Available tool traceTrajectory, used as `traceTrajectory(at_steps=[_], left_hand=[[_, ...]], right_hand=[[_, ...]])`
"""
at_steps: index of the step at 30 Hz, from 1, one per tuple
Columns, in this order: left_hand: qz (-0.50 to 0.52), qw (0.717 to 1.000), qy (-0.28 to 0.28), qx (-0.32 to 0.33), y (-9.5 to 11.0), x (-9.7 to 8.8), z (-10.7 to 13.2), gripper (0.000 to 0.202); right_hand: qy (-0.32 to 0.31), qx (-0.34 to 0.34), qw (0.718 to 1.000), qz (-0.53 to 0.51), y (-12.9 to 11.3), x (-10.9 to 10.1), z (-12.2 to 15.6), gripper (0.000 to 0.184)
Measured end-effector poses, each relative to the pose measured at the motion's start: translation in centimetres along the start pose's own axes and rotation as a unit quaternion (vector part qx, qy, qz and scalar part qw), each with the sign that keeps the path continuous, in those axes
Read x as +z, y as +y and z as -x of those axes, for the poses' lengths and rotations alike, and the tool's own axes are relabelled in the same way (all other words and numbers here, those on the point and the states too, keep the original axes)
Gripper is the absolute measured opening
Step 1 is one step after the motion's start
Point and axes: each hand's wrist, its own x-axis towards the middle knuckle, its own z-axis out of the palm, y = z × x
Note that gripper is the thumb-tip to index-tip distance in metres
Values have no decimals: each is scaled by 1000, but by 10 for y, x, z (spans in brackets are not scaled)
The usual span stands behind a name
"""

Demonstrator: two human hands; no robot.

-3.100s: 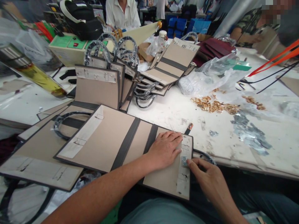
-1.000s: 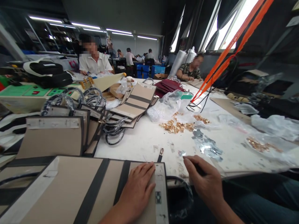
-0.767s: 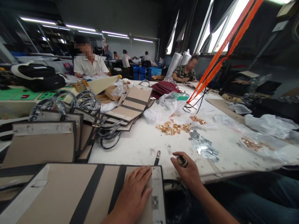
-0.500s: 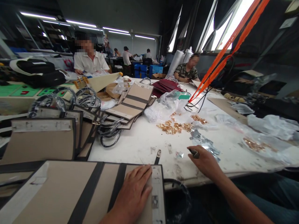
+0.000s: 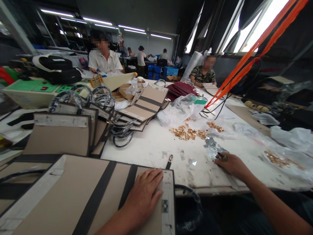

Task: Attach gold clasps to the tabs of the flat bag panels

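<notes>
My left hand (image 5: 144, 192) lies flat, fingers together and stretched, on the right end of an unfolded tan bag panel (image 5: 80, 195) with dark strips. A small grey metal plate (image 5: 165, 206) sits in the white strip beside that hand. My right hand (image 5: 231, 164) reaches out over the white table (image 5: 156, 147) to the silvery scraps (image 5: 215, 148). Its fingers are curled round a small dark tool (image 5: 222, 157).
Gold metal fittings (image 5: 189, 133) lie in a heap mid-table, more (image 5: 277, 160) in clear plastic at right. Upright folded panels with wrapped handles (image 5: 66, 130) stand at left, flat stacks (image 5: 146, 104) behind. Orange straps (image 5: 254, 45) hang at right. People sit at the far end.
My right hand has left the panel's edge and moved right and outward to the silvery scraps. The view has lifted from the panel to the room. My left hand stays put.
</notes>
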Motion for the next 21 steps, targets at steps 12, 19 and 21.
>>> traceTrajectory(at_steps=[12, 19, 21], left_hand=[[36, 999, 2, -6, 12, -8, 4, 56], [51, 998, 26, 4, 9, -4, 8, 59], [54, 998, 30, 7, 8, -4, 9, 59]], right_hand=[[-178, -32, 960, -214, -160, 77, 95, 25], [-169, -117, 971, -124, -192, 116, 103, 20], [-146, -133, 977, -78, -190, 116, 103, 21]])
